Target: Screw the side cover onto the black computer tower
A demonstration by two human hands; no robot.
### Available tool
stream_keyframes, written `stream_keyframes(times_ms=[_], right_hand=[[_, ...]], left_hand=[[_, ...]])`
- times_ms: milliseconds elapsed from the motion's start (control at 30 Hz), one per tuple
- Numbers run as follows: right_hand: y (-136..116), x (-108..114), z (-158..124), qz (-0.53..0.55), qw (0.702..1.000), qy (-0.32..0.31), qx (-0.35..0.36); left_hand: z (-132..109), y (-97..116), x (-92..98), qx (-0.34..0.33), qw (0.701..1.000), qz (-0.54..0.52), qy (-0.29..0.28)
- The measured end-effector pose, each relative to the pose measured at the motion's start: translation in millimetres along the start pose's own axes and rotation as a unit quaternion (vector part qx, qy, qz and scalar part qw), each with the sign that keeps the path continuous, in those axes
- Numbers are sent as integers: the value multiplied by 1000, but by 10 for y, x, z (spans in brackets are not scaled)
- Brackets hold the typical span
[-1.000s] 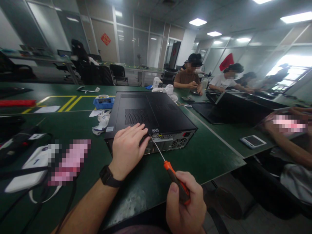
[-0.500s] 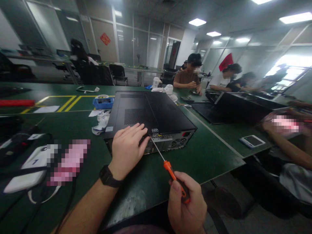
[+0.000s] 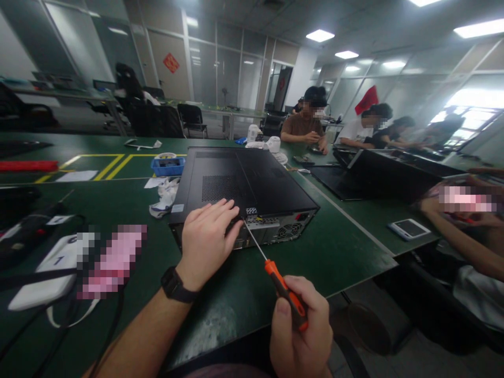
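A black computer case (image 3: 252, 178) lies flat on the green table (image 3: 334, 262), its rear panel with a fan grille facing me. My left hand (image 3: 210, 231), a dark watch on its wrist, rests over the near edge of the case with fingers laid on the top and thumb at the rear panel; it grips nothing. My right hand (image 3: 301, 325) is wrapped round the handle of an orange and black screwdriver (image 3: 275, 275). The screwdriver's shaft slants up to the rear panel beside my left thumb. Its tip is too small to make out against the panel.
A blue bin (image 3: 168, 167) and a white glove (image 3: 164, 197) sit left of the case. White power banks, cables and a black tool (image 3: 29, 231) are at the left. A phone (image 3: 409, 229) lies right; people sit beyond.
The screwdriver handle has turned slightly in my right hand, and the fingers have shifted a little. My left hand and the case keep their places.
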State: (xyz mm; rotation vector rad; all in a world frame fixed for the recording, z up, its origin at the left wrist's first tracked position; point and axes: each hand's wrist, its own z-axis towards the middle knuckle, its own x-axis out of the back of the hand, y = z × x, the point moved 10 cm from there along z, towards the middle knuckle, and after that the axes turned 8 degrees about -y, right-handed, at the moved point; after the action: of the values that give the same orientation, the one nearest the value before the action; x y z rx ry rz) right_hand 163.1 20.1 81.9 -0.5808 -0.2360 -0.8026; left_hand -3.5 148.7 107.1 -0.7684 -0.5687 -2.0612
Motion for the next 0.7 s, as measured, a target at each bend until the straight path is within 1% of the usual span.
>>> stream_keyframes(times_ms=[67,167,233,333,467,600,700], right_hand=[[-30,13,-8,-8,1000,7,15],[12,21,-16,-31,999,5,-7],[35,8,-10,-21,1000,-6,-18],[-18,6,15,4,1000,-3,2],[-79,34,23,-17,999,22,22],[-18,17,13,-59,998,2,-6],[-13,24,25,-55,998,-4,-10]], left_hand=[[-1,-4,2,1,1000,0,2],[-1,-10,-5,3,1000,-2,1],[0,-6,-3,2,1000,-3,1],[5,7,10,0,1000,0,2],[7,16,13,-3,1000,3,0],[4,12,5,-3,1000,4,-2],[0,7,5,-1,1000,4,-2]])
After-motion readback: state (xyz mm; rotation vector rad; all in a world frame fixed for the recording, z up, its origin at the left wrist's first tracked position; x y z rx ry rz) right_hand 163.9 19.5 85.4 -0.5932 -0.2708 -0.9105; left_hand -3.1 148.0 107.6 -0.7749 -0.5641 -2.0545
